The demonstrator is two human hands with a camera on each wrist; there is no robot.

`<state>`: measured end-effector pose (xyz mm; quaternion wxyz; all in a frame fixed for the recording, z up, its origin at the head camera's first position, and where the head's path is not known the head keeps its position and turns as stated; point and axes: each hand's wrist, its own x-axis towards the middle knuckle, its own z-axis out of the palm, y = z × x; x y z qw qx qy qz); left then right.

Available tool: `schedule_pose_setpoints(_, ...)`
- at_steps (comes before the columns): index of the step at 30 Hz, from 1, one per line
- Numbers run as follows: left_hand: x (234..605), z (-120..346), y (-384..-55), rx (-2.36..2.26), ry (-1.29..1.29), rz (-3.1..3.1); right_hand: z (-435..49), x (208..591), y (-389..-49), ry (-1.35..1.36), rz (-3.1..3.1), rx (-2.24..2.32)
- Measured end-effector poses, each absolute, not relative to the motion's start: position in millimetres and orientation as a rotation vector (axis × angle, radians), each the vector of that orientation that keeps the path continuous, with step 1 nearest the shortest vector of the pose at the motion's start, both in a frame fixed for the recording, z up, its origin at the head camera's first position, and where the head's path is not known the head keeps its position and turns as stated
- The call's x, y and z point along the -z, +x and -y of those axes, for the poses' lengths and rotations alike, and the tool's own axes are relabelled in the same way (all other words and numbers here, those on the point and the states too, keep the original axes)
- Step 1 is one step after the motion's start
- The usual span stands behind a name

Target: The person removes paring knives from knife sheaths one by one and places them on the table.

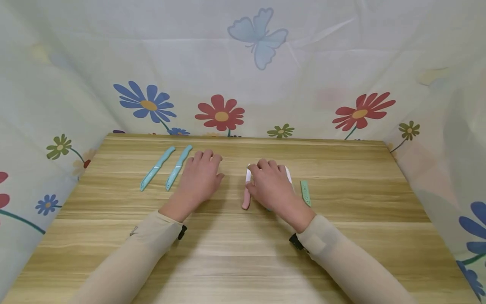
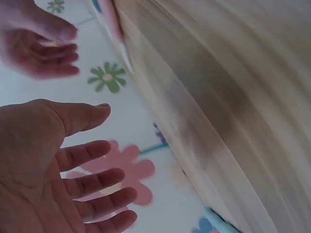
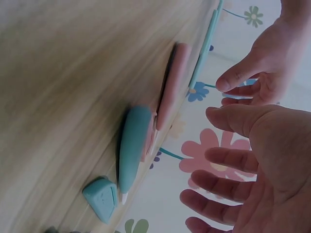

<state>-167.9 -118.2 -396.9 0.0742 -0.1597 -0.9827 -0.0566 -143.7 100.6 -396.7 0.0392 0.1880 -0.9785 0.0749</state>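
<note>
My right hand (image 1: pixel 271 185) hovers with loosely bent fingers over a pink-handled knife (image 1: pixel 246 199) with a white blade. Under that hand lies a second knife with a teal handle (image 3: pixel 135 150); in the head view mostly its white blade (image 1: pixel 288 174) shows. A small pink piece (image 3: pixel 146 145) shows behind the teal handle in the right wrist view. A green blade sheath (image 1: pixel 305 193) lies to the right. My left hand (image 1: pixel 201 177) is held above the table, fingers spread and empty, beside two sheathed teal knives (image 1: pixel 157 169) (image 1: pixel 178 169).
The wooden table (image 1: pixel 228 261) reaches back to a flower-printed cloth (image 1: pixel 182 55), which also hangs at both sides. The sheathed knives lie slanted and parallel at the left.
</note>
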Motion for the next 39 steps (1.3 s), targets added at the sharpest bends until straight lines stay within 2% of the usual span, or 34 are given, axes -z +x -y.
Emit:
schedule_pose_setpoints(20, 396, 194, -232, 0.117, -0.323, 3.070, -68, 396, -146, 0.705, 3.028, -0.148)
schedule_pose_setpoints(30, 407, 204, -263, 0.084, -0.286, 3.137, -56, 397, -144, 0.737, 3.003, -0.150)
schedule_pose_setpoints(39, 410, 199, -276, 0.072, -0.233, 3.167, -51, 398, -143, 0.743, 2.990, -0.103)
